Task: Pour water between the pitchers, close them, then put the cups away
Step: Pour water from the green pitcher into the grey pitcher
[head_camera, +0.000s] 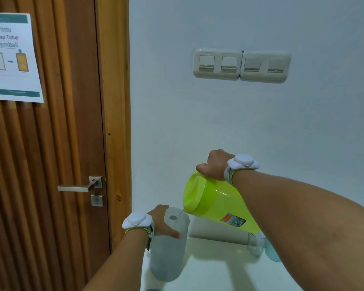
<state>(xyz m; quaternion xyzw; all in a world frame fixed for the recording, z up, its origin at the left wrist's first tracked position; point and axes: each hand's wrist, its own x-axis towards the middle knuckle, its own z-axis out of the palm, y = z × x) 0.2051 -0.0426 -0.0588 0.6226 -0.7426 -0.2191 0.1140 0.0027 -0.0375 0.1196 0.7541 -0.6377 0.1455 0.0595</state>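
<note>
A lime-green pitcher (214,202) with its green lid on is tipped to the left in mid-air. My right hand (214,164) grips it from above at the handle side. A thin stream of water runs from its spout into a frosted clear pitcher (168,255), which stands open on the white counter (214,267). My left hand (162,221) holds the frosted pitcher near its rim, thumb across the front. Two clear cups (255,246), one bluish (272,254), stand behind my right forearm, partly hidden.
A wooden door (51,143) with a metal lever handle (80,186) and a paper sign fills the left. The white wall carries two light-switch plates (242,65) above the counter. The counter's left edge runs close to the door frame.
</note>
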